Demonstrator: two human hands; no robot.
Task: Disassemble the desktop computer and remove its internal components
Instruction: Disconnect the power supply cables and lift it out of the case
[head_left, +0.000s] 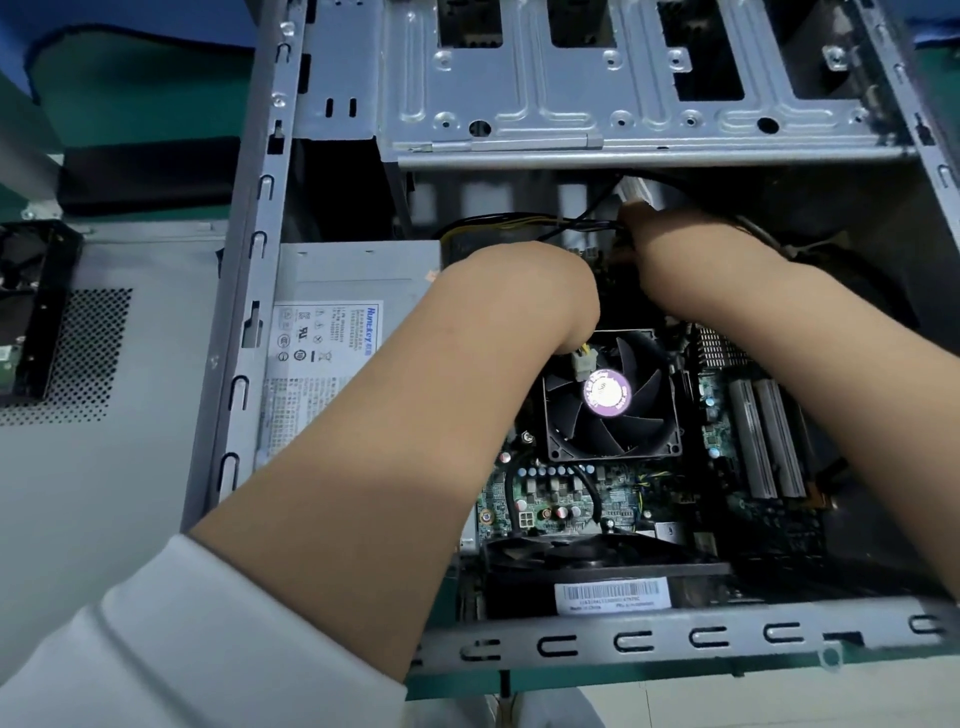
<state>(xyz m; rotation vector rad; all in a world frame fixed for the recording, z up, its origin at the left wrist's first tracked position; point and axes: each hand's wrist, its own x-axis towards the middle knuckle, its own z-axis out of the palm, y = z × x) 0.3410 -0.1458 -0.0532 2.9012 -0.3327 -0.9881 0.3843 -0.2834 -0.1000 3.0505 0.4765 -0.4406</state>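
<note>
The open desktop case (675, 640) lies on its side below me. My left hand (540, 291) bends down over the CPU fan (613, 395); its fingers are hidden, and a white power connector (582, 362) with yellow wires sticks out beneath it, seemingly pinched. My right hand (670, 244) reaches deeper, under the drive cage (571, 104), and closes on the black and yellow cable bundle (519, 221) that runs from the power supply (337, 280). The motherboard (571, 499) and two memory sticks (763, 436) sit in the case.
The removed side panel (104, 364) lies on the left, with a hard drive in a black bracket (36, 312) on it. A black case fan (597, 558) stands at the case's near wall. Green table surface shows around the case.
</note>
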